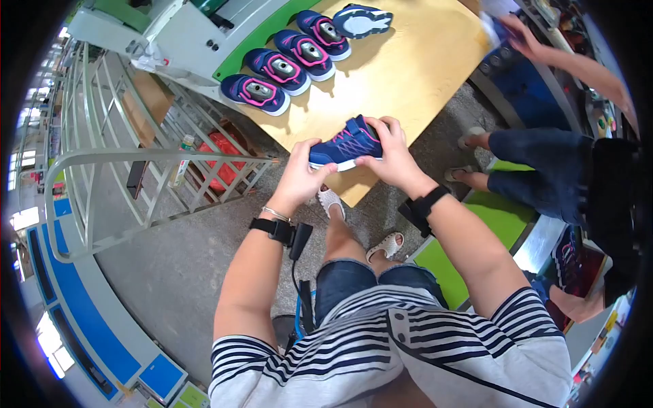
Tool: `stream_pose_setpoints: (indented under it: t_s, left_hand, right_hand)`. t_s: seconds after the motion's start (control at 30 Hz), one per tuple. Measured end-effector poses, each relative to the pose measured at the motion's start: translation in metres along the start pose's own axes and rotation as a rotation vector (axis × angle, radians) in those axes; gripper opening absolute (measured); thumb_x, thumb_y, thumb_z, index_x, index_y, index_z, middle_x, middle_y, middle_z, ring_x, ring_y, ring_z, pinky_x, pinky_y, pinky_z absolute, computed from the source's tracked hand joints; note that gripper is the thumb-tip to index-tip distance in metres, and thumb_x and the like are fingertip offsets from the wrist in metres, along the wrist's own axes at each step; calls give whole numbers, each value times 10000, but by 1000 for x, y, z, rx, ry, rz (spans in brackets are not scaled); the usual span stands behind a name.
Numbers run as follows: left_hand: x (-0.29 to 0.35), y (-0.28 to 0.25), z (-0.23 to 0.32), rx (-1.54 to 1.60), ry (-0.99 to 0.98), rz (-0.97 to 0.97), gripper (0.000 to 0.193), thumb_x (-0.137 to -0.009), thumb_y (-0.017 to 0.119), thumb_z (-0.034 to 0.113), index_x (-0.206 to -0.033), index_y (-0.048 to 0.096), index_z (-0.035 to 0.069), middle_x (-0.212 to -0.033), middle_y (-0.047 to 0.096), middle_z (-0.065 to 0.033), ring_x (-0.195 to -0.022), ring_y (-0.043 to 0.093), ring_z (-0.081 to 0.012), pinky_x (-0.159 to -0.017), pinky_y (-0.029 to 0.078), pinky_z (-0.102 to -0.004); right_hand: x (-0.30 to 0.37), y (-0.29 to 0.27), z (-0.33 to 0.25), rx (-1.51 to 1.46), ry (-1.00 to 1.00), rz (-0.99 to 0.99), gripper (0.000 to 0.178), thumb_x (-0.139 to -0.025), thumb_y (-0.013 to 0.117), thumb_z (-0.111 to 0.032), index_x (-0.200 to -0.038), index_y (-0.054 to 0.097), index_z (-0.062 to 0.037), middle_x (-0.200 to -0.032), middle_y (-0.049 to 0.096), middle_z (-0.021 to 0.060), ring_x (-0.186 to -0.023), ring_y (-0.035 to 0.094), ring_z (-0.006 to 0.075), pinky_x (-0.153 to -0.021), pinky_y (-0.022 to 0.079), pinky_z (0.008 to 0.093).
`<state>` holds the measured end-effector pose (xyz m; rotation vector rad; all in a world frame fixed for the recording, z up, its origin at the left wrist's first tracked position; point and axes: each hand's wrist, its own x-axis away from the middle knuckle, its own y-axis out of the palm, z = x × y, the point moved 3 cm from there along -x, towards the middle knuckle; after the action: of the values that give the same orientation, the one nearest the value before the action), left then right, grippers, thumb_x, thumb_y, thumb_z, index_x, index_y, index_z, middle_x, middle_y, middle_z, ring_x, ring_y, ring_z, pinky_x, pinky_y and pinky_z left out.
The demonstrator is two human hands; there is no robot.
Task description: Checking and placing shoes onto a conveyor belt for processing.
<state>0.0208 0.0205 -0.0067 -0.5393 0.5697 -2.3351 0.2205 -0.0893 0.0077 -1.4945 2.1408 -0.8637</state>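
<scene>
While the left hand (297, 175) grasps the toe of a blue shoe (345, 145), the right hand (393, 158) grips its heel, above the near end of the table (408, 81). Farther back, four pink-trimmed shoes (320, 66) stand in a row beside an upturned one (363, 23); a co-worker (544, 160) stands rightward.

No readable text anywhere from where I'm standing. Bottle (179, 173) at the metal rack (153, 156) has what looks like a pale label, too small and blurred to make out. Held shoe (347, 145) shows light patterning on its side, nothing legible as letters or numbers; same result for the shoes (311, 53) lined up on the table (401, 81).
</scene>
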Motion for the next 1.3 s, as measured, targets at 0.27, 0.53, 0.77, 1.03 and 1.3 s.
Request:
stream_pose_setpoints:
  t_s: [0.27, 0.53, 0.77, 1.03, 1.3]
  left_hand:
    - [-66, -55, 16, -65, 10, -535, 661, -807, 799, 350, -1286, 582, -51, -1096, 698, -201, -984, 664, -250, -902, 502, -351]
    - [-69, -26, 49, -184, -1, -604, 508, -830, 759, 313, -1193, 615, -13, -1060, 693, -231, -990, 681, -326, -892, 512, -384]
    - [-69, -11, 66, -460, -49, -429, 533, -787, 782, 431, -1086, 647, 11, -994, 703, -224, -963, 684, -373, -832, 532, -444]
    - [-71, 6, 91, -462, 78, -329, 661, -759, 809, 396, -1236, 516, 44, -1062, 693, -202, -1014, 662, -397, -871, 510, -451]
    - [-62, 5, 78, -520, 155, -256, 635, -748, 821, 346, -1212, 513, 41, -1029, 691, -197, -970, 666, -395, -817, 517, -455]
  right_hand:
    - [-31, -2, 4, -77, 6, -160, 906, -688, 866, -255, -1456, 394, -165, -1346, 375, 221, -1285, 399, 430, -1108, 357, 458]
    - [-24, 9, 15, -147, 133, -184, 874, -676, 850, -217, -1443, 433, -213, -1393, 367, 234, -1275, 404, 470, -1105, 361, 492]
    - [-16, 1, 3, -186, 158, -66, 853, -677, 839, -191, -1436, 452, -230, -1379, 397, 202, -1276, 414, 445, -1107, 368, 469]
    - [18, -10, 19, -461, 468, 54, 771, -748, 799, -151, -1393, 429, 49, -1311, 513, 292, -1228, 517, 412, -1056, 414, 410]
    - [33, 0, 34, -904, 444, 40, 601, -856, 754, -173, -1353, 512, 62, -1180, 640, 204, -1095, 606, 229, -957, 472, 331]
